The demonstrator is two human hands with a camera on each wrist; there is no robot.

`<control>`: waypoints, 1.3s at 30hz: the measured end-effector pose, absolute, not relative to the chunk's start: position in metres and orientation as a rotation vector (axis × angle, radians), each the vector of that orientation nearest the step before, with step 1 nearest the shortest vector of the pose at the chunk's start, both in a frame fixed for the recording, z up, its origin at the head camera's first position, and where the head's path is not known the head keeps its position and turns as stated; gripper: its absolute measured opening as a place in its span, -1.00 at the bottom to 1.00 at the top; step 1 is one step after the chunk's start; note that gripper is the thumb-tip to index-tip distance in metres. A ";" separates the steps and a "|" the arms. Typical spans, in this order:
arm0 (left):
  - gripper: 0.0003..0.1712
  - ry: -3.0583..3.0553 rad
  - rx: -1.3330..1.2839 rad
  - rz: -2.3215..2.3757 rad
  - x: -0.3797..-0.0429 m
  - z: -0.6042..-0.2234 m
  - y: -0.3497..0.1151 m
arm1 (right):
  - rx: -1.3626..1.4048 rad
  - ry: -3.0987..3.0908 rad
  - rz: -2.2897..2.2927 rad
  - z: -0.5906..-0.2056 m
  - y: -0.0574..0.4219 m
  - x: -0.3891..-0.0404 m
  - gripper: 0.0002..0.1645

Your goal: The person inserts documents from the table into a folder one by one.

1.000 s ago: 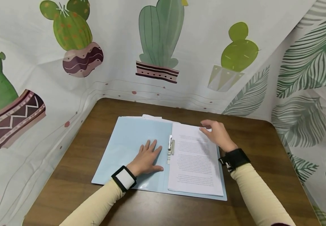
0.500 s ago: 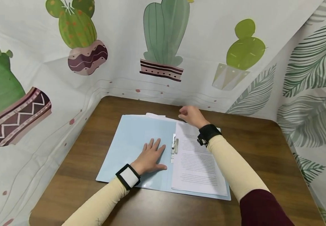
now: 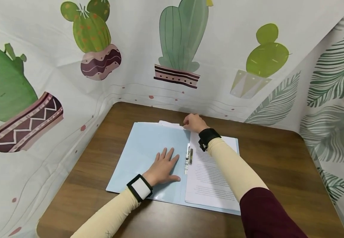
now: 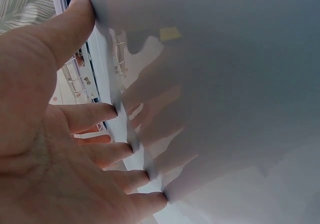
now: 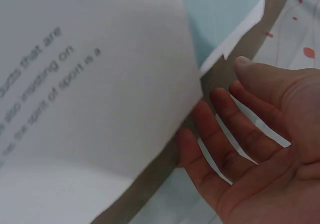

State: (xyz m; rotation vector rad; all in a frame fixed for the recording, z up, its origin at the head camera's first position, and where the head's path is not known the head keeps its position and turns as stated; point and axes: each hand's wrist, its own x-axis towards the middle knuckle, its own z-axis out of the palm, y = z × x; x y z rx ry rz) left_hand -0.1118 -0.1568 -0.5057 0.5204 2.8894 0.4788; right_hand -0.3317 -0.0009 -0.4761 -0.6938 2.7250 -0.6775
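A light blue folder (image 3: 151,138) lies spread on the table, with a stack of printed paper (image 3: 207,178) on its right side. A metal lever clip (image 3: 189,157) sits along the fold. My left hand (image 3: 161,170) rests on the folder's left cover with fingers spread. In the left wrist view, the fingertips (image 4: 150,176) press on the glossy cover. My right hand (image 3: 196,123) is at the far edge of the paper, near the fold. The right wrist view shows its fingers loosely bent at the edge of the printed sheets (image 5: 115,114), the thumb apart from them.
The wooden table (image 3: 276,172) extends around the folder. White paper (image 3: 167,123) sticks out past the folder's far edge. A cloth backdrop (image 3: 136,49) printed with cacti and leaves hangs behind the table.
My right hand has moved left along the paper's far edge, from its right part to near the fold. My left hand stays on the cover. The head view has shifted slightly.
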 end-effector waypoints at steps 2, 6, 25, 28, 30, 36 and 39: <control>0.08 2.899 0.520 0.464 -0.112 -0.506 -0.157 | -0.683 2.731 -0.652 -0.477 -0.003 -0.331 -0.75; 0.08 2.901 0.519 0.442 -0.112 -0.505 -0.156 | -0.650 2.748 -0.624 -0.478 -0.007 -0.329 -0.79; 0.09 2.918 0.503 0.389 -0.112 -0.507 -0.153 | -0.623 2.730 -0.610 -0.480 -0.013 -0.327 -0.85; 0.09 2.921 0.503 0.392 -0.111 -0.507 -0.152 | -0.620 2.719 -0.613 -0.481 -0.013 -0.327 -0.89; 0.09 2.923 0.507 0.387 -0.111 -0.506 -0.152 | -0.620 2.713 -0.619 -0.482 -0.013 -0.328 -0.92; 0.08 2.932 0.522 0.376 -0.110 -0.504 -0.153 | -0.604 2.714 -0.632 -0.482 -0.014 -0.327 -0.95; 0.07 2.933 0.523 0.383 -0.110 -0.504 -0.153 | -0.590 2.728 -0.625 -0.482 -0.016 -0.326 -0.96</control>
